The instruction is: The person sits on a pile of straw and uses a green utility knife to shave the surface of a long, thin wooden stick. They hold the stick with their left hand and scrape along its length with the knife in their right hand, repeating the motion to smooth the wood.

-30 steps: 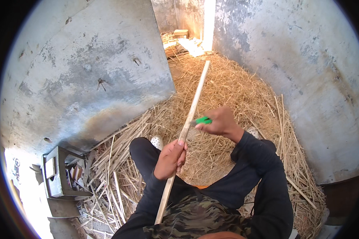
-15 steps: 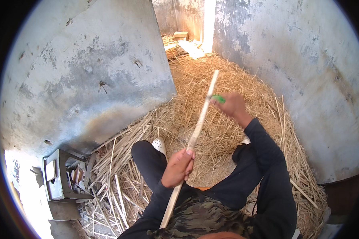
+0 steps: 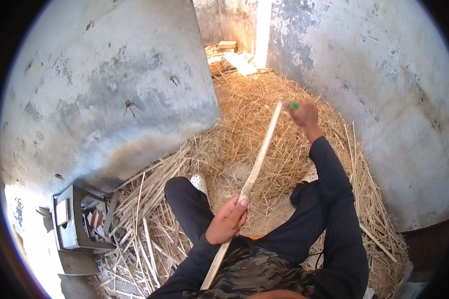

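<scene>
A long pale stick (image 3: 262,157), like a split length of bamboo or wood, slants from my lap up and away to the right. My left hand (image 3: 227,222) is wrapped round its lower part, thumb on top. Close to the far tip is my right hand (image 3: 305,117), closed on a small green-handled tool (image 3: 294,105). The tool's working end meets or nearly meets the stick's tip; it is too small and blurred to make out. The lower end of the stick rests against my camouflage-patterned garment (image 3: 254,271).
Straw-like shavings (image 3: 254,89) cover the floor ahead between my legs. Loose split strips (image 3: 139,224) lie at left, beside a wooden frame box (image 3: 75,224) with odds and ends. Worn walls (image 3: 110,99) stand on both sides. A brick (image 3: 227,45) lies at the far gap.
My right hand and the green-handled tool have moved up and away along the stick to its far tip. The stick has tilted further right, and my left hand has shifted slightly right and nearer.
</scene>
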A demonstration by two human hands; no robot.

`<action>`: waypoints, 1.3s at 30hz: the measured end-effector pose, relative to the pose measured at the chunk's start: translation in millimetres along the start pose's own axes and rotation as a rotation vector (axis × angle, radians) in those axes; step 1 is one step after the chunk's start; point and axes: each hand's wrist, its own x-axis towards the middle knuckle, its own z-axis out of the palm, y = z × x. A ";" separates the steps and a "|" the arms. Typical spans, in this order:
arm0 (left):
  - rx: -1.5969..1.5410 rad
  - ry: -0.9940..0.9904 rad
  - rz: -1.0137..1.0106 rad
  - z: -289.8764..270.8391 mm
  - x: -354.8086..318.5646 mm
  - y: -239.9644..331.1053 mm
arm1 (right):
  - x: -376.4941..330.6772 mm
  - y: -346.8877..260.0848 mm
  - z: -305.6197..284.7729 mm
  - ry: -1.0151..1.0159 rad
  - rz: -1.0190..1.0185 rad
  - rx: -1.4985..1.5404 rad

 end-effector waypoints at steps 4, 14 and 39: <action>0.013 -0.077 -0.030 10.9 -34.0 6.2 | 16.2 10.4 -13.4 -0.099 0.293 0.048; -0.041 0.120 0.117 -21.4 20.7 19.9 | -73.6 -142.3 -34.0 -0.182 -0.441 0.268; -0.207 0.022 0.053 -9.1 8.8 -4.3 | -39.5 -85.6 -14.7 -0.135 -0.176 0.005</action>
